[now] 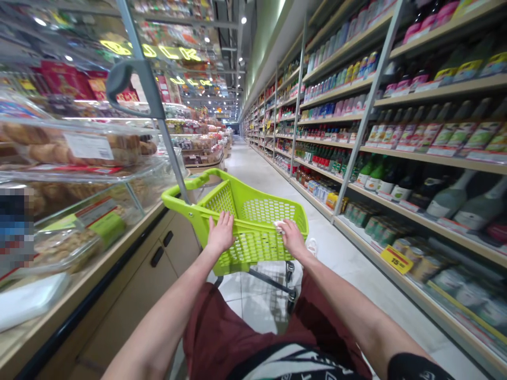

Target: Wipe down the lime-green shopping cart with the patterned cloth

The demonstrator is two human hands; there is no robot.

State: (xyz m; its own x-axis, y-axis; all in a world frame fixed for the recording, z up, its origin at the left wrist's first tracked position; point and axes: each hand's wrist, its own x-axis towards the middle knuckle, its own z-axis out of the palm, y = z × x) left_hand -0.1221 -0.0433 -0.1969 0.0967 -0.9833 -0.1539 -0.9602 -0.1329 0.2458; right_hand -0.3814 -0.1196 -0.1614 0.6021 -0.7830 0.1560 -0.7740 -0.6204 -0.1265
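Note:
A lime-green plastic shopping cart (261, 245) stands right in front of my legs, side-on to me. My left hand (222, 232) lies flat against its near side, fingers stretched out and holding nothing. Further right on the same side, my right hand (292, 238) has a small crumpled white tissue (279, 226) under bent fingers, close to the cart's rim. Whether it is paper or cloth is too small to tell. Through the perforated far wall the floor shows. A grey handle (137, 89) on a slanted metal pole rises at the cart's left end.
On the left, a wooden counter (154, 253) carries clear boxes of baked goods (71, 142). Tall shelves (356, 153) of bottles and cans line the right side. A tiled aisle (237, 158) runs ahead between them. A yellow price tag (396, 259) hangs from a low shelf.

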